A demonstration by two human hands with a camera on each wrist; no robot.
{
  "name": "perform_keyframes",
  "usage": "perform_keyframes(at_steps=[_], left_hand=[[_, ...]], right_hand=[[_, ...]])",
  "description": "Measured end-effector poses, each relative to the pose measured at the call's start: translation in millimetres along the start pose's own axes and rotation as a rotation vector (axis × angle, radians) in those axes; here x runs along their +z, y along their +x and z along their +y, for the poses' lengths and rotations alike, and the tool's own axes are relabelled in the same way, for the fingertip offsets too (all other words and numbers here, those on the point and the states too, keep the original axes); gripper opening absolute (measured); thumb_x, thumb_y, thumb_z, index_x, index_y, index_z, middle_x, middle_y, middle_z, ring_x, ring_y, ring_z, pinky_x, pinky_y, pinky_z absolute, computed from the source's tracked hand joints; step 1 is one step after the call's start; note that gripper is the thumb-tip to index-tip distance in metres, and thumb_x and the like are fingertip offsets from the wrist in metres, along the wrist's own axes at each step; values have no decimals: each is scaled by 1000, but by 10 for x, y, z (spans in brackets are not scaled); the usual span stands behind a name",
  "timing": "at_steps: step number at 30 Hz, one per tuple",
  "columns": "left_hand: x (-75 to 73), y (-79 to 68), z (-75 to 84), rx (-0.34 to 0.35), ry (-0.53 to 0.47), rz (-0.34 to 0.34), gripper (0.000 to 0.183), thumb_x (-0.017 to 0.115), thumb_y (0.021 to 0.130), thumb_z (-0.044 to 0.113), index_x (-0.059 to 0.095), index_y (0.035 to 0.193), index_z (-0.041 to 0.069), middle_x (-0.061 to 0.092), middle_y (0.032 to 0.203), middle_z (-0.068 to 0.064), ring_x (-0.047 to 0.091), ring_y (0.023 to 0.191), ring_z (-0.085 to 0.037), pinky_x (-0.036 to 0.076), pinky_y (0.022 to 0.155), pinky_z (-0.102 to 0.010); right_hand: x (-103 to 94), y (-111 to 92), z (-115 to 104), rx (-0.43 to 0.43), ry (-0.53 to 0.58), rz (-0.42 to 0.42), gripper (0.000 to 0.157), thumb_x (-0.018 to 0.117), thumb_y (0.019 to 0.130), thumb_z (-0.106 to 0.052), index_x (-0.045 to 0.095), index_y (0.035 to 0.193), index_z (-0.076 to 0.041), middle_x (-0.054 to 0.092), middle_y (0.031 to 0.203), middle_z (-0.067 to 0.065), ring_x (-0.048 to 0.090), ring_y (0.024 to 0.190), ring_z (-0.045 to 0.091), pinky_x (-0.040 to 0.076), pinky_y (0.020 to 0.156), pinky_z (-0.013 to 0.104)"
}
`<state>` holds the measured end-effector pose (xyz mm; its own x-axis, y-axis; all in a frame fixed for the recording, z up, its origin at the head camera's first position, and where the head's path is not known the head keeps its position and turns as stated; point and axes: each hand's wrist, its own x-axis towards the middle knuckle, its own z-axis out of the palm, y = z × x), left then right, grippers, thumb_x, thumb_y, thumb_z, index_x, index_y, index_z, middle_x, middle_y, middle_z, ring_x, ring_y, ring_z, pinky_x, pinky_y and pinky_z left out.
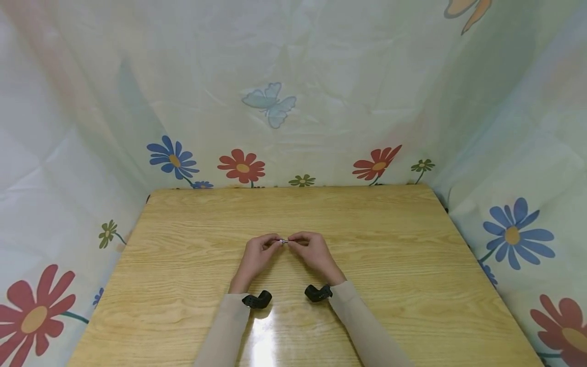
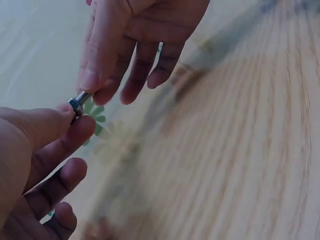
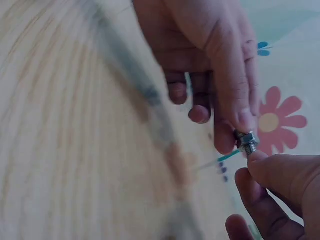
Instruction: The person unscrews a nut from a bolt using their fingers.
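A small silvery metal bolt (image 3: 251,148) spans the short gap between two hands held above the wooden table. On it a hex nut (image 3: 247,138) shows in the right wrist view, close to the left thumb tip. My left hand (image 1: 259,254) pinches the bolt's thicker hex end between thumb and index finger, hiding part of it. From the other side, the thumb and index finger of my right hand (image 1: 315,253) grip the threaded end. The left wrist view shows the bare thread (image 2: 84,96) between the fingertips. The other fingers of both hands are loosely bent.
The wooden table (image 1: 390,229) stretches out around both hands. Behind it and on either side hangs a pale curtain (image 1: 330,66) printed with flowers and butterflies. A black wrist camera (image 1: 258,299) sits on the left wrist, another black camera (image 1: 318,293) on the right.
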<state>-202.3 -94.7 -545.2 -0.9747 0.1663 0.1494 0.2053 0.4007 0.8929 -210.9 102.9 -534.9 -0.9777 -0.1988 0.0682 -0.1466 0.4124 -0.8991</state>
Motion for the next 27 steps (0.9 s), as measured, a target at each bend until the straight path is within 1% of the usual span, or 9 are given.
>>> perform_keyframes(at_steps=[6,9,14,16,18,22,25,27], left_hand=[[-55,-37,116,25,-13,32,16,75,96,27,81,106,16,78,98,3,66,88,-11,51,73,-26],[-78,-38,174,34,-31,38,15,76,95,29,81,106,19,77,99,4,65,87,-11,49,71,-25],[-91,-40,269,51,-52,36,12,77,95,27,80,104,21,76,95,5,65,83,-15,45,64,-24],[-94,-46,306,65,-53,39,11,77,95,26,80,103,20,76,94,5,65,83,-16,46,67,-25],[-92,-51,329,85,-47,49,9,77,94,24,80,102,20,76,93,5,66,85,-16,48,72,-29],[-83,-88,371,122,-48,66,7,78,93,20,79,100,19,76,97,4,68,92,-16,52,84,-43],[-69,-129,372,133,-63,77,7,78,93,19,80,100,18,77,99,3,69,97,-18,53,88,-53],[-61,-151,378,138,-70,83,7,78,93,20,79,100,19,77,100,3,69,98,-18,52,89,-56]], right_hand=[[-104,-48,-131,-31,-19,23,11,75,96,-18,81,103,-12,78,104,5,72,100,20,59,87,41],[-151,-78,-201,-33,-15,37,12,74,96,-19,81,104,-14,79,104,4,72,100,21,59,89,43],[-220,-138,-300,-37,35,47,14,73,97,-19,81,106,-12,78,106,6,73,100,25,60,88,42],[-242,-162,-336,-38,56,41,15,73,97,-19,80,107,-11,78,108,7,73,100,26,60,86,40],[-262,-186,-366,-40,71,33,16,72,98,-20,80,108,-11,77,109,7,73,99,25,60,86,39],[-292,-228,-390,-53,81,16,19,73,98,-22,80,110,-10,77,110,8,73,101,24,60,87,37],[-311,-261,-409,-64,87,2,18,73,97,-22,80,109,-10,77,110,8,72,103,25,60,88,36],[-321,-278,-423,-65,88,-2,17,73,97,-22,80,109,-11,77,110,7,71,104,25,60,88,35]])
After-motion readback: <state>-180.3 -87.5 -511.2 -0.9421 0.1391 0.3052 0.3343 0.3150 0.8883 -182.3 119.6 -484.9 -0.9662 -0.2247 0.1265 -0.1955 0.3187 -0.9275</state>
